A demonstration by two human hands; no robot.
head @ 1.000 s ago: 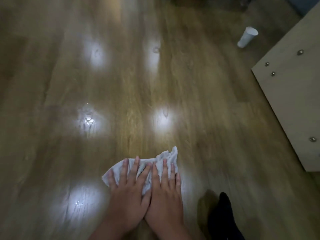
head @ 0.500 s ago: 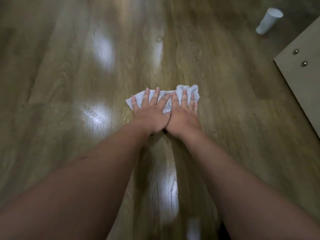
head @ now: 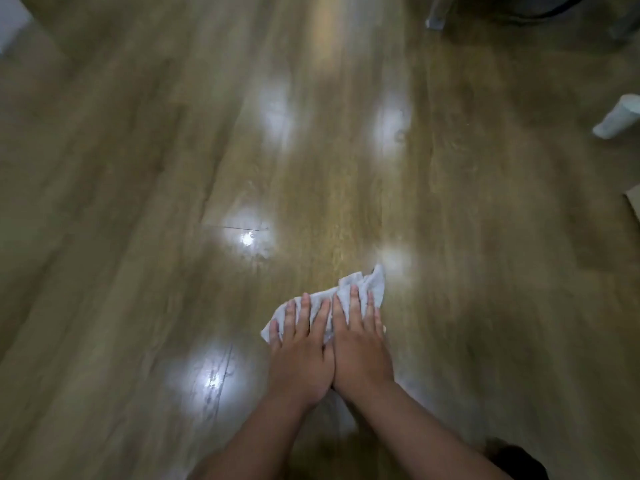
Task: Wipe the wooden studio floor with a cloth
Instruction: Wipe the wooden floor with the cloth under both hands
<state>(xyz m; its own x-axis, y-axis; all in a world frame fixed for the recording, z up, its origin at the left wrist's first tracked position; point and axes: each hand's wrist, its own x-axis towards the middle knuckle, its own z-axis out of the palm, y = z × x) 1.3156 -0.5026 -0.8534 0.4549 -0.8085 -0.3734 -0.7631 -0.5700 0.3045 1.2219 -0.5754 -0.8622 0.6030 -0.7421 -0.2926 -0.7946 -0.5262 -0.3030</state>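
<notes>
Both hands flat on the cloth (head: pixel 363 289), fingers straight and spread, pressing it onto the floor (head: pixel 138 237); nothing curled round it, no pinch. Left hand (head: pixel 300 355) covers the cloth's left half, fingertips near its left edge; right hand (head: pixel 360 344) covers the right half, side by side with the left, inner edges touching along the thumbs. Forearms come in from the bottom edge and converge at the wrists.

Cloth is pale grey-white, crumpled, lying low and right of centre in the head view; its far right corner sticks up past the right fingertips; a small bit shows at the left beside the left little finger; the middle is hidden under the hands.

Floor is brown wood-look plank, glossy; several bright light reflections on it: two well ahead of the hands, one ahead and to the left with a thin scratch-like line through it, one just left of the left hand, a faint one just beyond the cloth's raised corner. Frame is motion-blurred, so grain detail is soft.

White cup (head: pixel 618 117) at the right edge, well apart from the cloth, cut off by the frame. Dark shape (head: pixel 516 462) at the bottom right corner beside the right forearm; cannot tell what it is. A furniture leg (head: pixel 434 22) at the top right, blurred.
</notes>
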